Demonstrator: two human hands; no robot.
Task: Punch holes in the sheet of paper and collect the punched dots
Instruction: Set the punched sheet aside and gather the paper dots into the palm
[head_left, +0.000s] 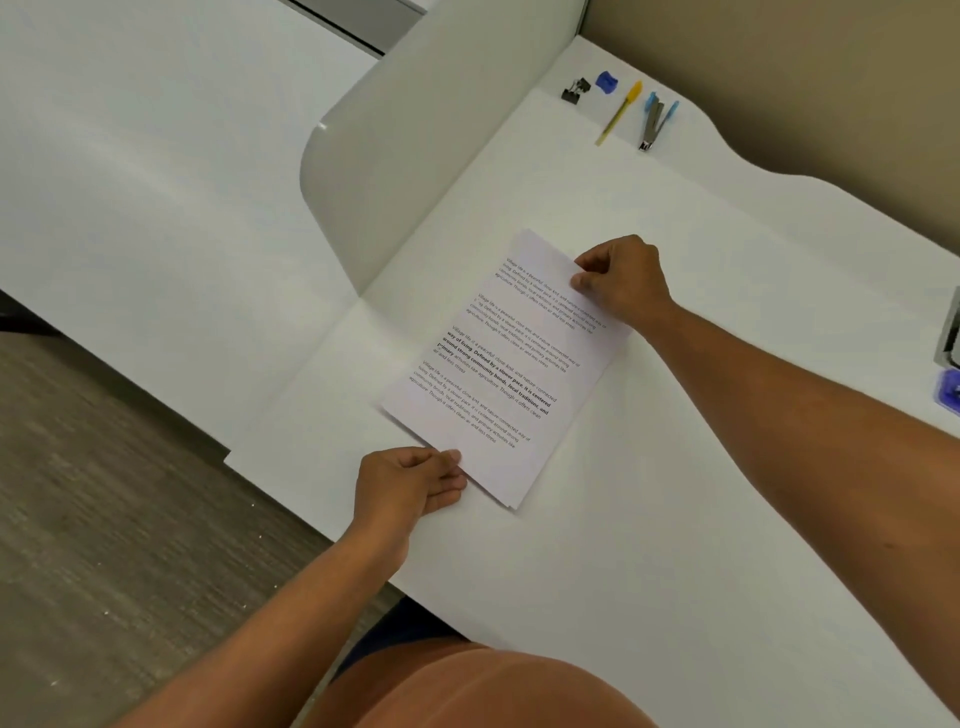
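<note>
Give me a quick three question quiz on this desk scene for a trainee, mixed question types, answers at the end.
1. True or false: both hands hold the printed paper.
2. The yellow pen lies: A) beside the stapler B) on the paper C) in a hand.
3. Which hand is at the paper's far edge?

Key: 1 true. 2 A. 3 The right hand; the left hand holds the near corner.

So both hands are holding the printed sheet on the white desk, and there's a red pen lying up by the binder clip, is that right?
Not quite: the pen is yellow, not red, as the head view shows. The rest holds: the left hand and right hand each grip the printed sheet on the white desk, with the pen near the binder clip.
</note>
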